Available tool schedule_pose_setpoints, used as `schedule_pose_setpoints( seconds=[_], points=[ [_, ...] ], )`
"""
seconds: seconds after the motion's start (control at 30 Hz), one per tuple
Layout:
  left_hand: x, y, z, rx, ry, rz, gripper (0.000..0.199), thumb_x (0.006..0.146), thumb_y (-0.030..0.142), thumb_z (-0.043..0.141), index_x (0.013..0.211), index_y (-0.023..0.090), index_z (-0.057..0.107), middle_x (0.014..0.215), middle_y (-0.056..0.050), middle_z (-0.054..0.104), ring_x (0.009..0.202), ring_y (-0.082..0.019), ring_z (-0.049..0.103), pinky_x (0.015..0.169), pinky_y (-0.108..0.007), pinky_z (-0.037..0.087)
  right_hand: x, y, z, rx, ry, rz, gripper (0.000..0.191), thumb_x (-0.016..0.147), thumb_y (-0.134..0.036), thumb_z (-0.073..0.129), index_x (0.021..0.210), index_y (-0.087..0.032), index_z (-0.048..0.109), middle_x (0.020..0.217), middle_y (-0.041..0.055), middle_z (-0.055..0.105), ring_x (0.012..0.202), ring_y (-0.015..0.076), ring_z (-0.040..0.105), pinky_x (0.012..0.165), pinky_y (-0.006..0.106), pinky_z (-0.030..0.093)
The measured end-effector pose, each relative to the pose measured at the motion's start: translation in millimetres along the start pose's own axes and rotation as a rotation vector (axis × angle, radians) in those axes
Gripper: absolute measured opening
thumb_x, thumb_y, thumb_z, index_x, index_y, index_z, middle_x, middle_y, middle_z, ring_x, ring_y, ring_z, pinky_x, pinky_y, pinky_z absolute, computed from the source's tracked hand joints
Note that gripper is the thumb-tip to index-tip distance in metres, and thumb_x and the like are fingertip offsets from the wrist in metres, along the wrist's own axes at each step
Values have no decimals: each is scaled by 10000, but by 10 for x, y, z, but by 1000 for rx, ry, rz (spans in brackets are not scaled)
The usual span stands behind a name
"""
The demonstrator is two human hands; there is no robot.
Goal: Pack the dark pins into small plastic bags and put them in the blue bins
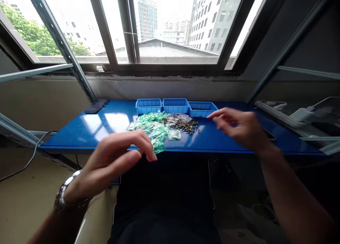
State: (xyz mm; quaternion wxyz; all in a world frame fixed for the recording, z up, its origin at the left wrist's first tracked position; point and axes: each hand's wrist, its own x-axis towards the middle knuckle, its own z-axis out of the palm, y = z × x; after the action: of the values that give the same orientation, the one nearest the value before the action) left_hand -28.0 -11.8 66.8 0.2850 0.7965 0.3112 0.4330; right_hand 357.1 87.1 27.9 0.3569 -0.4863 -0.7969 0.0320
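Where the small metal rods (189, 125) lie in a loose heap between the hands, nearer the right one, expect each piece to be light, stiff and smooth enough to roll under a fingertip; pinch a single rod across the middle of its shank, starting at the heap's edge, where neighbours are fewest. The green packets (152, 125), spread beyond the left fingertips, and the clear packets (175, 118), between them and the rods, appear to be thin film: treat them as soft, slippery and easily creased, and grip by a flat margin or fold. The left hand (117, 152) is raised at the near edge of the bench (79, 134), thumb and curled fingers parted, nothing seen in its grasp; its fingers overlap the nearest green packet in view, but contact cannot be confirmed. The right hand (240, 127) stands well apart from the left, index finger extended and thumb parted below it; blur softens its outline, and it appears to hold nothing. Its index fingertip is just beside the right-hand blue tray (199, 113), which contains small dark parts; whether it touches cannot be told. Two further blue trays (175, 109) stand toward the left hand's side
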Motion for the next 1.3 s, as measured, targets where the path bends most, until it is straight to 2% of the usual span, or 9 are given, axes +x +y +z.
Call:
schedule_pose_setpoints(
  seconds=[0.07,0.23,0.5,0.73,0.87,1.0,1.13,1.2,1.3],
  points=[
    [15,-94,51,17,-143,-76,276,986,471,570,924,328,799,861,-76,745,849,-284,707,765,-471,619,48,157,171,-4,-154,39,302,982,-482,602,1082,-256,774,803,69,722,644,201,656,566,322,518],
    [135,-388,87,17,-146,-116,312,1006,500,543,970,318,793,882,-66,761,861,-269,724,767,-417,631,130,624,505,-65,-321,105,277,931,-386,600,1092,-260,787,859,54,748,710,195,664,657,304,505],
    [344,-804,195,81,-185,-82,279,1028,452,564,1004,274,777,969,-50,770,875,-224,731,725,-332,590,193,705,471,-130,-426,46,230,939,-421,614,1038,-282,767,888,39,750,759,199,673,633,283,454],
    [580,-903,234,147,-209,-10,283,1036,416,561,983,224,763,913,-42,769,823,-191,721,705,-303,554,138,705,426,-213,-531,-13,173,994,-347,524,957,-238,653,955,81,745,793,225,676,621,296,409],
    [861,-992,369,208,-195,78,242,1033,364,571,996,209,752,929,-44,768,822,-177,703,709,-301,536,297,509,444,-177,-424,-42,183,1024,-331,476,1017,-212,614,930,93,723,752,217,652,624,304,390],
    [1384,-1249,583,297,29,192,160,1000,258,588,1098,201,700,1073,-70,735,915,-184,667,752,-313,533,779,297,620,-87,-254,-130,192,1029,-354,496,1060,-197,603,825,62,684,689,198,607,615,288,367],
    [1837,-1637,719,342,247,209,284,919,159,656,1199,199,638,1107,-80,686,984,-205,633,832,-346,534,1271,278,927,-70,-94,-125,168,1024,-340,518,1030,-200,609,807,56,680,676,195,582,637,284,354],
    [1919,-1818,749,323,312,180,312,893,132,671,1195,201,628,1095,-81,679,988,-213,628,840,-353,534,1391,321,1081,-62,-61,-112,160,1018,-331,524,1031,-197,611,824,62,686,664,195,578,627,282,345],
    [1884,-2007,773,325,358,185,294,904,146,665,1191,202,630,1091,-85,680,993,-227,618,851,-370,526,1387,372,1251,1,-29,-136,181,1032,-324,493,1054,-182,603,801,63,682,655,198,586,625,279,352]
  ],
)
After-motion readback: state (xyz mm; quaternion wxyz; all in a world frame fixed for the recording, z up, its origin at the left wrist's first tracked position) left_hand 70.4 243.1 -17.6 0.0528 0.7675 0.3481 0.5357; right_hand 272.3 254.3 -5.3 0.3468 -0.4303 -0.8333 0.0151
